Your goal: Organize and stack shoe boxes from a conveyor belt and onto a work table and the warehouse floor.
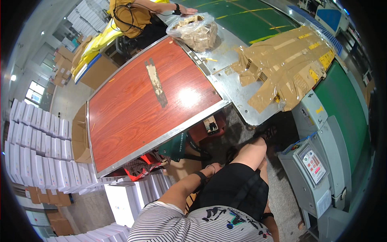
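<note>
My left hand [214, 168] rests beside my left thigh, against the edge of my black shorts [229, 185]. A black band circles that wrist, and the fingers are too hidden to read. Of my right hand [267, 207], only a small part shows low by my right hip, above a black wristband; its fingers are hidden. I see nothing held in either hand. Ahead of my knees stands a red wood-grain tabletop [133, 109] with a metal rim and a worn strip of tape. Under it are a dark green bag [176, 146] and a red item [139, 172].
Taped cardboard [290, 72] covers part of the metal surface beside a green conveyor belt [342, 97]. Another person's hand [188, 11] is near a clear plastic bag [197, 34] of brown pieces. White boxes [38, 149] stack at left. A grey machine cabinet [302, 169] stands at right.
</note>
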Tool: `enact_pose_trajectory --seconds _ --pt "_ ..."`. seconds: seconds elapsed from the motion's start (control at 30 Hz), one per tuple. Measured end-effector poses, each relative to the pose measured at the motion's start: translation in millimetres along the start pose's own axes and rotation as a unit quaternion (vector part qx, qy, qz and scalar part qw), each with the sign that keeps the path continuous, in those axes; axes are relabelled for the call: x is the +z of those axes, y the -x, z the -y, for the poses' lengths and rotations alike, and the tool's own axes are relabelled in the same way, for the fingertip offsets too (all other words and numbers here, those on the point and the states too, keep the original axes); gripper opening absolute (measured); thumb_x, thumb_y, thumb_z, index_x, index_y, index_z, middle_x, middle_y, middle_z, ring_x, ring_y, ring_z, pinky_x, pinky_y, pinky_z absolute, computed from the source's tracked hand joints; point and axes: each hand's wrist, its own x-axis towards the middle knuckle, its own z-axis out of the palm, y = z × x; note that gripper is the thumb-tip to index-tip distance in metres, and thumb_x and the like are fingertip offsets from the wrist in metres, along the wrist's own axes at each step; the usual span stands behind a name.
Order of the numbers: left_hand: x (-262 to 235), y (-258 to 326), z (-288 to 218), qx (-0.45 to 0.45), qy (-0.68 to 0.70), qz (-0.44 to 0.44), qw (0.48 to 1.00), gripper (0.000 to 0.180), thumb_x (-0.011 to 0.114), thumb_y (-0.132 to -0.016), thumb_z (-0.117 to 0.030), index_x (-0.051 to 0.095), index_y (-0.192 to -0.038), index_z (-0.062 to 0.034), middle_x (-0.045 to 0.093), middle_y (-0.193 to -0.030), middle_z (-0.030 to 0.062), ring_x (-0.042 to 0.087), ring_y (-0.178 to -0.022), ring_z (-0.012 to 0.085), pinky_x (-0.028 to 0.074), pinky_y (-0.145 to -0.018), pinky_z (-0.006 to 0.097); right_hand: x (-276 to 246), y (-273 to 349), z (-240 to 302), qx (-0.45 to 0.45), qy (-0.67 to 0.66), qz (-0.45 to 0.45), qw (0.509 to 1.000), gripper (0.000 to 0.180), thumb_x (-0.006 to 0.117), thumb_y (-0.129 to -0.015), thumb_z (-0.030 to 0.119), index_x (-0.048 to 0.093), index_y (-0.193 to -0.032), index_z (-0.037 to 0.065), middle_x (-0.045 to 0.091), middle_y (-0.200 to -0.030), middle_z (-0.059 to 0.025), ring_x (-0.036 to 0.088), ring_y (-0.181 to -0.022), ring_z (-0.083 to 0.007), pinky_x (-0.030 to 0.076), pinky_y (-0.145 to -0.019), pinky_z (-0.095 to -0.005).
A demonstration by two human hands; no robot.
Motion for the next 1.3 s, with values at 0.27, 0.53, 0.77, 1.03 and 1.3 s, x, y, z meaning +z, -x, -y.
enact_pose_trajectory --seconds 0.27,0.53,0.77,1.03,1.3 --pt "-76 30 -117 -0.023 0.381 -0.066 0.922 0.057 0.052 -0.074 -0.047 0.048 -0.11 -0.0028 0.053 -0.104 0.0154 0.05 -0.099 0.0215 0.037 -0.085 0.028 -8 -17 12 -0.074 0.03 -0.039 0.996 0.038 0.042 -0.083 0.029 0.049 -0.104 -0.003 0.056 -0.092 -0.0095 0.055 -0.078 -0.017 0.046 -0.068 -0.0277" --pt "-107 24 -237 -0.066 -0.107 -0.004 0.992 0.11 0.066 -0.055 -0.05 -0.006 -0.132 -0.0176 0.016 -0.131 0.0252 0.025 -0.119 0.0367 0.026 -0.096 0.04 28 0 106 0.02 -0.058 0.057 0.997 0.05 0.052 -0.079 0.032 0.043 -0.11 -0.006 0.054 -0.099 -0.0123 0.054 -0.088 -0.0206 0.042 -0.077 -0.0269" --pt "-123 21 -252 -0.081 -0.1 0.033 0.991 0.118 0.071 -0.05 -0.043 -0.011 -0.131 -0.0149 0.012 -0.128 0.0334 0.026 -0.118 0.04 0.029 -0.093 0.04 41 -16 128 -0.086 0.271 -0.015 0.959 0.066 0.057 -0.073 0.037 0.033 -0.118 -0.006 0.044 -0.114 -0.0175 0.043 -0.106 -0.0242 0.033 -0.089 -0.03" --pt "-127 11 -279 -0.221 -0.165 0.014 0.961 0.12 0.073 -0.047 -0.04 -0.008 -0.131 -0.0138 0.025 -0.129 0.0217 0.035 -0.113 0.0345 0.03 -0.084 0.058 17 -72 106 -0.131 0.376 0.064 0.915 0.082 0.06 -0.065 0.044 0.027 -0.123 -0.003 0.036 -0.122 -0.0204 0.035 -0.115 -0.0293 0.029 -0.093 -0.0321" --pt "-133 14 -273 -0.175 -0.173 0.022 0.969 0.111 0.069 -0.047 -0.031 0.0 -0.13 -0.0033 0.044 -0.116 0.0168 0.037 -0.112 0.0304 0.02 -0.089 0.059 21 -78 111 -0.12 0.418 0.053 0.899 0.081 0.06 -0.065 0.045 0.029 -0.123 -0.001 0.036 -0.122 -0.0193 0.035 -0.114 -0.0293 0.029 -0.093 -0.032"
